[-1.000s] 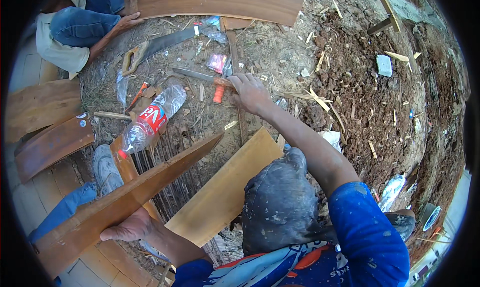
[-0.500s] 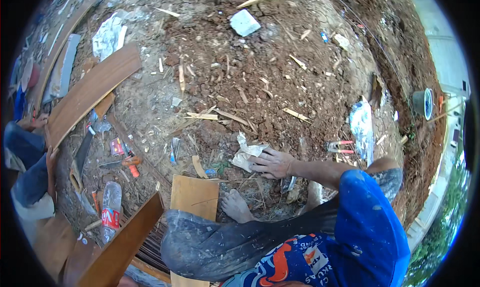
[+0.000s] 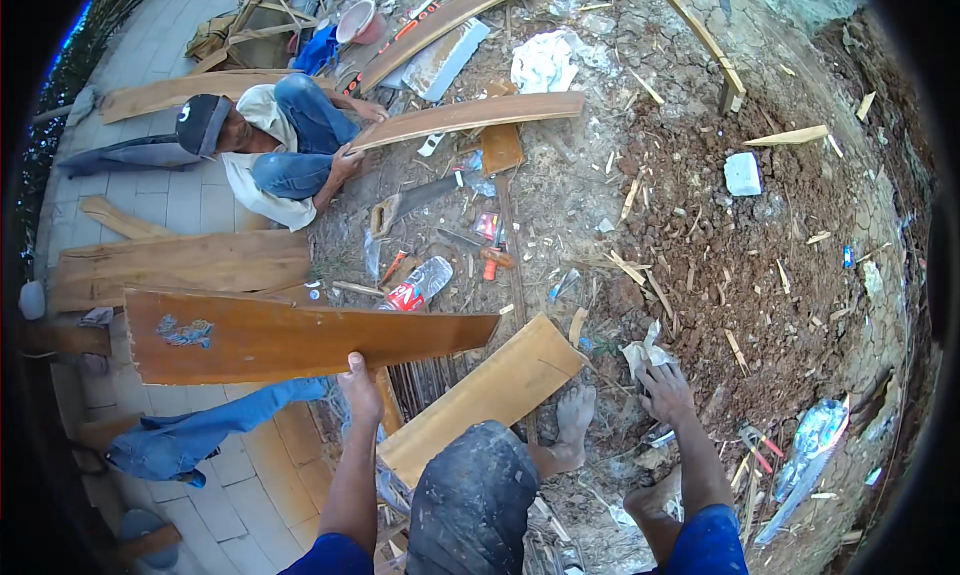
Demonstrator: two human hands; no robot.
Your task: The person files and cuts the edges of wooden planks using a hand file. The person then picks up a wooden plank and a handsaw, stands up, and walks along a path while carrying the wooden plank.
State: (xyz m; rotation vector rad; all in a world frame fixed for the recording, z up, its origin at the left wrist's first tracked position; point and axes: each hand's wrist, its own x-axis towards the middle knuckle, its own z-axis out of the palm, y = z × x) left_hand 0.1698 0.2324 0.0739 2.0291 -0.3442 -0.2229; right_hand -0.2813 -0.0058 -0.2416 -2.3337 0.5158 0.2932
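A long brown wooden board [image 3: 270, 340] is tilted across the lower left. My left hand [image 3: 361, 390] grips its lower edge, the thumb lying over the face turned to me. On the dirt to the right, my right hand [image 3: 668, 395] reaches down with its fingers bent over a crumpled piece of pale paper [image 3: 646, 353]; its thumb is hidden. A lighter plank [image 3: 490, 400] lies slanted between my left arm and my bare foot [image 3: 574, 415]. Pincers with red handles [image 3: 762, 447] rest on the ground beyond my right forearm.
A co-worker [image 3: 290, 145] sits at upper left, both hands on another curved board [image 3: 470, 115]. Between us lie a handsaw [image 3: 415, 203], a plastic bottle [image 3: 418, 283] and an orange-handled tool [image 3: 497, 262]. A white block [image 3: 742, 174] sits on dirt with wood scraps. Paving [image 3: 235, 510] borders the left.
My view has swung left, bringing the co-worker, the paving and my left hand on the board into sight. My right hand stays at the crumpled paper.
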